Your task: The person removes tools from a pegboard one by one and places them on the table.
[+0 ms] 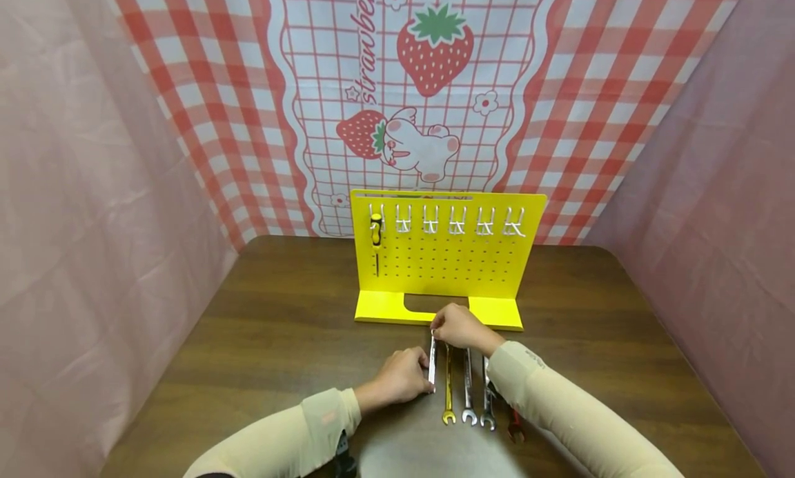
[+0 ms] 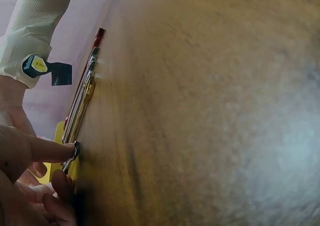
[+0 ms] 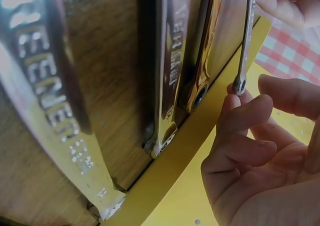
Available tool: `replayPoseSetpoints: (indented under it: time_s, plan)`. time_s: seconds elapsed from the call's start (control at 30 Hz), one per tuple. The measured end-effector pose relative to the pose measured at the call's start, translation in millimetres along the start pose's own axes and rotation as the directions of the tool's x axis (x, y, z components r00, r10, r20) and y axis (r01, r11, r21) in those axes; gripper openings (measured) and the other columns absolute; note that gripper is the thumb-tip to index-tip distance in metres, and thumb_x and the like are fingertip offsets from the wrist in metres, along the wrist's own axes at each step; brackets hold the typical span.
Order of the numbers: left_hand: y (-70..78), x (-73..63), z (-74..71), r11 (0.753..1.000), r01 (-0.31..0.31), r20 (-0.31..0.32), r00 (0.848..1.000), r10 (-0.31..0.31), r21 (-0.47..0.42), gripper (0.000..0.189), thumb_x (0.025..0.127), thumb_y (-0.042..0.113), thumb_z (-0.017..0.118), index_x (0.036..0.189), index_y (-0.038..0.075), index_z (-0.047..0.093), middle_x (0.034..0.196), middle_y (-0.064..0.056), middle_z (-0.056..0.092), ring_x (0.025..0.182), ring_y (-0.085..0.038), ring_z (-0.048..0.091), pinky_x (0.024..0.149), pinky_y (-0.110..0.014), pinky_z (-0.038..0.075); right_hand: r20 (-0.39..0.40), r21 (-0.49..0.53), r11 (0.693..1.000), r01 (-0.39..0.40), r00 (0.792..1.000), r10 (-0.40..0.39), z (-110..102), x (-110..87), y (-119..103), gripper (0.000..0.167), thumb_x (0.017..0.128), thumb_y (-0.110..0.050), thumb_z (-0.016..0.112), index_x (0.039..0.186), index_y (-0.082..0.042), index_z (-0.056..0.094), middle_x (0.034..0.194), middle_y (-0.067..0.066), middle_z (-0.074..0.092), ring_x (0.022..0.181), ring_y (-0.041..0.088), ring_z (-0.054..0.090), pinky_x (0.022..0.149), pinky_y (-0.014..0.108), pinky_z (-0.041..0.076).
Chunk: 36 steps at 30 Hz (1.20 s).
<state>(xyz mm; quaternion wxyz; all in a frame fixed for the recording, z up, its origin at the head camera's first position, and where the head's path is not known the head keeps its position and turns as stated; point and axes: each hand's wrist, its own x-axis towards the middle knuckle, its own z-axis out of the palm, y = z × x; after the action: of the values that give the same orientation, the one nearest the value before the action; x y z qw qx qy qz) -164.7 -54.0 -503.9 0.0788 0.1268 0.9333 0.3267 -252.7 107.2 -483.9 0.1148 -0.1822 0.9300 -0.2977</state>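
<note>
A slim silver combination wrench (image 1: 432, 361) is raised between both hands in front of the yellow pegboard stand. My left hand (image 1: 402, 376) pinches its near end; in the left wrist view the fingers (image 2: 52, 148) close on that end. At the far ring end is my right hand (image 1: 459, 326), fingers curled. The right wrist view shows the ring end (image 3: 240, 85) against those fingertips, the thumb side slightly apart. Right of it lie a gold wrench (image 1: 448, 388), two silver wrenches (image 1: 468, 388) and a red wrench (image 1: 515, 426), partly hidden by the right forearm.
The yellow pegboard (image 1: 447, 257) stands at the table's back with a row of white hooks (image 1: 430, 219). From its leftmost hook hangs a yellow-and-black screwdriver (image 1: 376, 233). Around the brown table (image 1: 279, 312) hang pink side curtains and a checked strawberry cloth (image 1: 546, 119).
</note>
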Motion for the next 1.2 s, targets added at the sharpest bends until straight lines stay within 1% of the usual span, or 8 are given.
replayPoseSetpoints:
  time_s: [0.2,0.43,0.73,0.8,1.03,1.13,1.2]
  plan:
    - [0.4,-2.2,-1.8,1.000,-0.004,0.001,1.000,0.004,0.007,0.036,0.068,0.018,0.094,0.086,0.011,0.064,0.078,0.005,0.063,0.070,-0.015,0.057,0.066,-0.031,0.048,0.021,-0.012,1.000,0.007,1.000,-0.007,1.5,-1.2,0.0,0.013,0.083,-0.004,0.071,0.094,0.000,0.078,0.092,0.010,0.075,0.072,0.016,0.060,0.067,0.032,0.054]
    - [-2.4,-2.6,0.2,1.000,-0.013,0.009,1.000,0.013,0.021,0.035,0.068,0.020,0.094,0.086,0.012,0.064,0.078,0.006,0.063,0.070,-0.013,0.057,0.066,-0.030,0.048,0.055,-0.017,1.000,-0.005,0.998,0.006,4.6,-2.6,-1.1,0.014,0.083,-0.004,0.071,0.093,0.001,0.078,0.084,0.007,0.072,0.066,0.017,0.058,0.059,0.029,0.049]
    - [-1.8,-0.2,1.2,0.999,-0.018,0.000,1.000,0.018,0.030,0.035,0.068,0.021,0.094,0.088,0.012,0.066,0.081,0.005,0.064,0.072,-0.013,0.058,0.066,-0.030,0.048,0.083,-0.033,0.999,-0.002,0.997,0.005,1.8,-0.2,-1.1,0.013,0.085,-0.003,0.067,0.092,0.001,0.077,0.076,0.006,0.067,0.058,0.015,0.054,0.055,0.026,0.044]
    - [-1.8,-0.1,1.2,0.999,-0.019,-0.001,1.000,0.019,0.028,0.035,0.068,0.021,0.093,0.087,0.012,0.065,0.080,0.005,0.064,0.071,-0.013,0.057,0.066,-0.030,0.048,0.091,-0.031,1.000,-0.002,0.996,0.005,2.6,0.4,-0.5,0.014,0.086,-0.004,0.067,0.093,0.001,0.078,0.077,0.006,0.067,0.058,0.015,0.054,0.055,0.026,0.044]
    - [-2.9,0.5,1.5,1.000,-0.007,0.003,1.000,0.007,0.022,0.036,0.068,0.021,0.093,0.088,0.012,0.065,0.080,0.006,0.063,0.070,-0.012,0.055,0.065,-0.029,0.047,0.093,-0.023,1.000,-0.014,0.996,0.016,3.6,1.2,0.2,0.016,0.086,-0.005,0.067,0.096,0.001,0.077,0.087,0.009,0.071,0.064,0.017,0.058,0.059,0.029,0.048]
    - [-3.8,1.1,2.0,1.000,-0.005,0.006,1.000,0.005,0.015,0.036,0.068,0.021,0.093,0.088,0.012,0.065,0.080,0.005,0.063,0.070,-0.012,0.055,0.065,-0.030,0.047,0.099,-0.016,1.000,-0.020,0.995,0.021,3.5,1.2,0.0,0.016,0.087,-0.006,0.067,0.097,0.001,0.078,0.086,0.008,0.071,0.063,0.017,0.058,0.058,0.028,0.048]
    - [-4.0,1.4,1.8,1.000,-0.012,0.010,1.000,0.012,0.007,0.035,0.069,0.021,0.093,0.088,0.012,0.065,0.080,0.005,0.063,0.070,-0.012,0.056,0.065,-0.030,0.047,0.100,-0.015,1.000,-0.019,0.995,0.021,3.4,1.6,0.3,0.014,0.088,-0.007,0.067,0.095,0.000,0.078,0.082,0.007,0.069,0.062,0.016,0.057,0.057,0.028,0.047]
